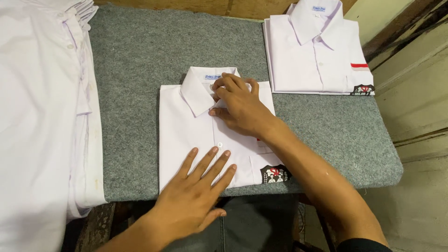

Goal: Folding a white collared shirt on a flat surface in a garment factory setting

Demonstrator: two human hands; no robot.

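Observation:
A folded white shirt (182, 135) lies in the middle of the grey felt-covered table (140, 51), collar away from me. My left hand (196, 191) rests flat on the shirt's lower front edge, fingers spread. My right hand (238, 107) presses on the collar area by the top button, fingers bent around the collar's right wing. A dark embroidered badge (274, 174) shows on the shirt pocket at the lower right.
A second folded white shirt (317, 51), with a red stripe and a badge on its pocket, lies at the table's far right. A stack of unfolded white shirts (42, 116) covers the table's left side. Wooden boards stand to the right.

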